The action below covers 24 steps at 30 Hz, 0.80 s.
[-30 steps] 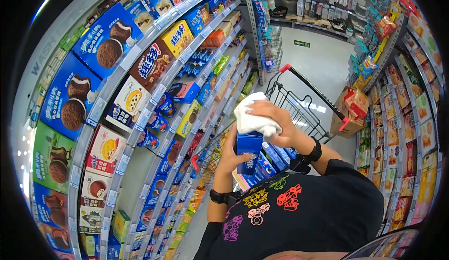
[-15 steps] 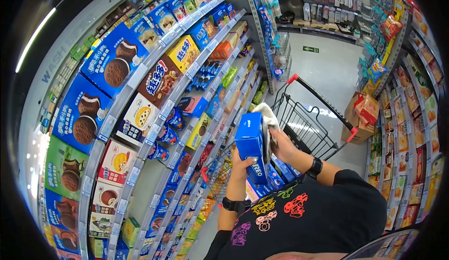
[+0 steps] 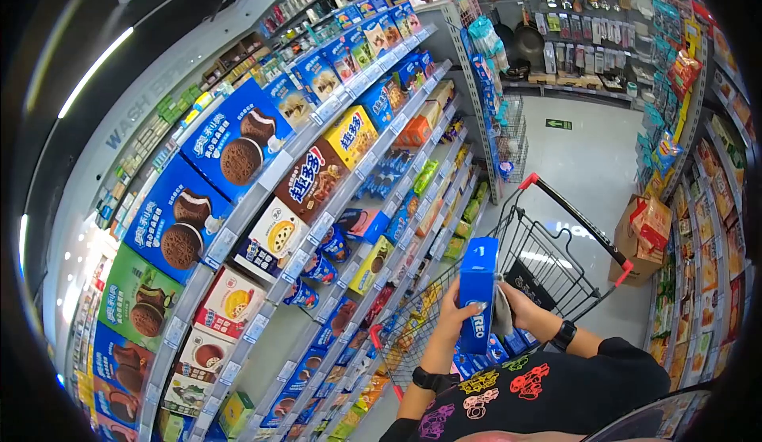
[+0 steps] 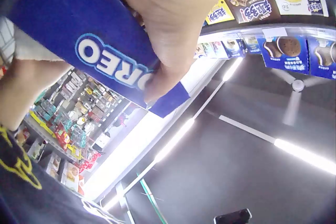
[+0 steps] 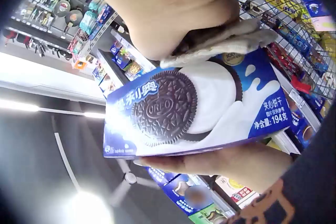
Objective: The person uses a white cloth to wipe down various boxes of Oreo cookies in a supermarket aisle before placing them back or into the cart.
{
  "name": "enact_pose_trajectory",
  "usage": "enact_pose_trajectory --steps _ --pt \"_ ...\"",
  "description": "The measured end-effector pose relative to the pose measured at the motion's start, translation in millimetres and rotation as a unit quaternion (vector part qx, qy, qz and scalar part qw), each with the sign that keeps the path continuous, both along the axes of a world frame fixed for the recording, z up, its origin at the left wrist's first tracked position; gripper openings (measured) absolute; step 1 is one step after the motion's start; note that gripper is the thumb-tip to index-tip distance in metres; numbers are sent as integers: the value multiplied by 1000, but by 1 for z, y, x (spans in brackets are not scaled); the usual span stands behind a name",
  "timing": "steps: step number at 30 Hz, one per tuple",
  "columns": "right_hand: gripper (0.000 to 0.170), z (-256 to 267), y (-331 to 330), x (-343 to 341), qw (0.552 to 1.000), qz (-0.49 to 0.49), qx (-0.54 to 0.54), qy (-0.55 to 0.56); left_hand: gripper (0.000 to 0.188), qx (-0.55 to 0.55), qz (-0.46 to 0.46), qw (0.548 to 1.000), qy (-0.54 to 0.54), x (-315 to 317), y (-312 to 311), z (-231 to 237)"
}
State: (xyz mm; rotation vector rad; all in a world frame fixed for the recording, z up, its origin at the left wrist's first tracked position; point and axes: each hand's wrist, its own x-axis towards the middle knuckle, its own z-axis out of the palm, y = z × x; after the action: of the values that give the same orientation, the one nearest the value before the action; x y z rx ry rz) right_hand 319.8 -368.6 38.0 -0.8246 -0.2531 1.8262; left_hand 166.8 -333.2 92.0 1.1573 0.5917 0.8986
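Note:
My left hand [image 3: 451,319] grips a blue Oreo cookie box [image 3: 479,279] by its side, in front of my chest and over the shopping cart. The thumb lies across the white OREO lettering in the left wrist view. My right hand [image 3: 530,312] holds a folded white cloth [image 5: 226,45] against the box's broad front. That front, with a dark cookie and white cream picture, faces the right wrist camera. In that view the left hand [image 5: 226,166] supports the box from below. The right fingertips are partly hidden by the cloth.
A shopping cart [image 3: 575,220] with a black and red handle stands ahead, holding several blue packages [image 3: 520,343]. Shelves of cookie boxes [image 3: 242,152] run close on the left. More snack shelves [image 3: 726,267] line the right. A cardboard box [image 3: 635,263] sits on the floor beyond the cart.
The cloth has gone from the box's top end down to its broad right-hand face, the right hand moving with it. The box has tilted in the left hand. The head view has shifted leftward and up.

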Motion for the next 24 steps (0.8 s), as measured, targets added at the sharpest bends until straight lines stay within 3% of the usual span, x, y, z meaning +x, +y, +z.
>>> enact_pose_trajectory --steps 2,6,8,11,14,18,22,24 --pt "33 -31 3 6 1000 -12 0 15 59 5 -37 998 43 6 1 6" --pt "35 7 0 19 997 -61 -14 33 58 -132 -93 984 76 7 11 -22" --pt "35 20 0 25 996 -74 25 53 61 -144 -102 984 34 8 9 -42" --pt "31 29 1 31 986 -146 74 -17 62 -90 -101 991 -10 15 5 -54" --pt "28 23 9 35 961 -214 157 -83 62 -106 -70 990 -58 20 6 -52" --pt "28 34 6 32 945 -266 189 -30 65 -156 -93 980 -84 16 15 -66" --pt "29 35 2 32 946 -256 197 -32 64 -159 -63 980 -102 19 7 -67" --pt "30 19 9 33 944 -250 196 -84 64 -175 -60 976 -114 21 8 -68"
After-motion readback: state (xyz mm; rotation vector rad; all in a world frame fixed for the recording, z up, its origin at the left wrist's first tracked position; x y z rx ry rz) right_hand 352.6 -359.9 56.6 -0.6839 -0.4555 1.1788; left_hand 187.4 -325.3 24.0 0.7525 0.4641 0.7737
